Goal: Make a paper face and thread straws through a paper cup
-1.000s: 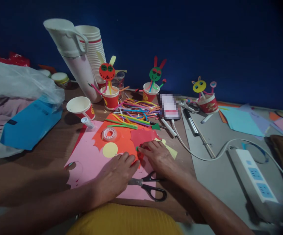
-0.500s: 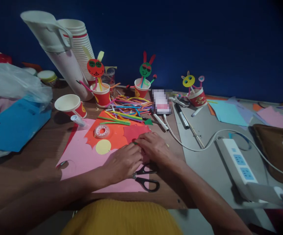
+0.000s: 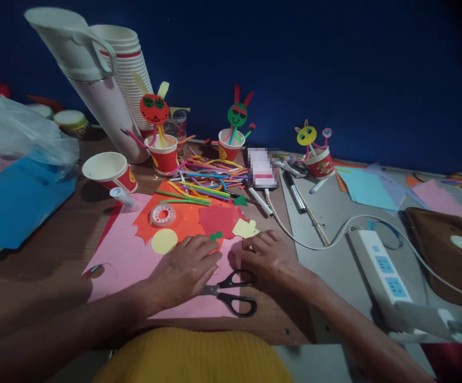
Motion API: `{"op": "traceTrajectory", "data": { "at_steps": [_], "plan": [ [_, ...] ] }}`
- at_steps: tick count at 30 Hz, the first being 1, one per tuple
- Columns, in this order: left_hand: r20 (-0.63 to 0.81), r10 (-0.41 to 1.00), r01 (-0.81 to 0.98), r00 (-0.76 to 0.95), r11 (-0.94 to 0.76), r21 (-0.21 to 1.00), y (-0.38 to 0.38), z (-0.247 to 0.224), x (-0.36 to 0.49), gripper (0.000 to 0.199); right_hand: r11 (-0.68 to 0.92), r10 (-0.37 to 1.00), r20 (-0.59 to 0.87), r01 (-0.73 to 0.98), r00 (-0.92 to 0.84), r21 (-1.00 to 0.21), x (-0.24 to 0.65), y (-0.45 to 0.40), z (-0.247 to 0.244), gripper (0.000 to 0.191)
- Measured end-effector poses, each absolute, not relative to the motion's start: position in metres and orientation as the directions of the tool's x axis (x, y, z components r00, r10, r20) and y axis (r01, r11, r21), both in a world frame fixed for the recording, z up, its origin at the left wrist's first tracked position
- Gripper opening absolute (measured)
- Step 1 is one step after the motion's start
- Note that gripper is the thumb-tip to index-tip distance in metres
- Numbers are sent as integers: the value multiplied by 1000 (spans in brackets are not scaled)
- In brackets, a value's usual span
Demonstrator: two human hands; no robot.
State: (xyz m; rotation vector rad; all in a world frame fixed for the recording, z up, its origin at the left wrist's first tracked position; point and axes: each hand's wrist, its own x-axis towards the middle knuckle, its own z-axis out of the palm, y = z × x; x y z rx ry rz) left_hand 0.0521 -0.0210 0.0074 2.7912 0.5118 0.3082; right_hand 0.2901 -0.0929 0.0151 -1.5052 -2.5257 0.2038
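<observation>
My left hand [image 3: 189, 266] rests palm down on the pink paper [image 3: 115, 255], fingers spread a little, over the blades of the black scissors [image 3: 234, 295]. Just beyond its fingertips lie small green paper pieces [image 3: 216, 235]. To the right, my right hand [image 3: 269, 255] lies palm down at the paper's edge with loosely bent fingers, near a pale yellow paper scrap [image 3: 246, 229]. Neither hand shows anything held. A yellow paper circle [image 3: 164, 242] and a tape roll [image 3: 163, 214] sit beyond my left hand, on orange paper [image 3: 187, 213].
Pipe cleaners [image 3: 211, 178] lie beside a phone [image 3: 262, 169] with a cable. Behind stand cups with paper-faced figures [image 3: 237, 114], a thermos [image 3: 99, 101] and stacked cups [image 3: 129, 69]. A power strip [image 3: 385, 268] is at the right, a plastic bag [image 3: 23, 127] at the left.
My hands have come apart from each other, the right one moving right. The small green pieces and the pale yellow scrap now show between and beyond them. The view has shifted slightly.
</observation>
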Motion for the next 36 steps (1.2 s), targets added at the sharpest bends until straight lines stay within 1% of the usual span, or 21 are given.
{"op": "traceTrajectory", "data": {
  "at_steps": [3,6,10,13,17,19,22,24,27,29,32,36],
  "plan": [
    [84,351,309,933,-898,313,-34,5,55,20,450,892,56,866,-449,-217,287,-97,11,22],
    [41,306,278,951,-906,317,-43,5,60,18,461,886,56,863,-460,-208,286,-93,9,16],
    [44,263,238,964,-922,304,-47,2,61,19,512,858,82,830,-507,-222,289,-91,8,9],
    [62,215,183,975,-927,328,-46,1,57,21,541,840,112,812,-530,-216,292,-95,5,9],
    [89,195,147,977,-911,384,-47,2,55,34,535,845,130,825,-519,-181,291,-97,0,13],
    [94,196,143,976,-906,399,-47,1,55,32,521,854,118,840,-507,-153,289,-95,0,15],
    [79,212,161,974,-897,411,-47,-4,54,17,523,852,82,844,-517,-116,286,-92,3,16],
    [83,208,156,975,-897,413,-46,-7,53,14,517,856,74,850,-512,-102,288,-92,5,17],
    [98,204,148,974,-901,408,-43,-7,53,17,470,882,72,874,-465,-123,298,-94,7,20],
    [95,217,164,972,-904,394,-39,-5,57,17,434,900,46,889,-433,-146,305,-97,7,21],
    [84,258,212,963,-909,359,-32,-1,67,15,396,916,-9,905,-402,-156,310,-100,8,22],
    [63,320,280,945,-895,346,-27,-2,84,13,332,940,-18,924,-341,-193,304,-100,12,18]
  ]
}}
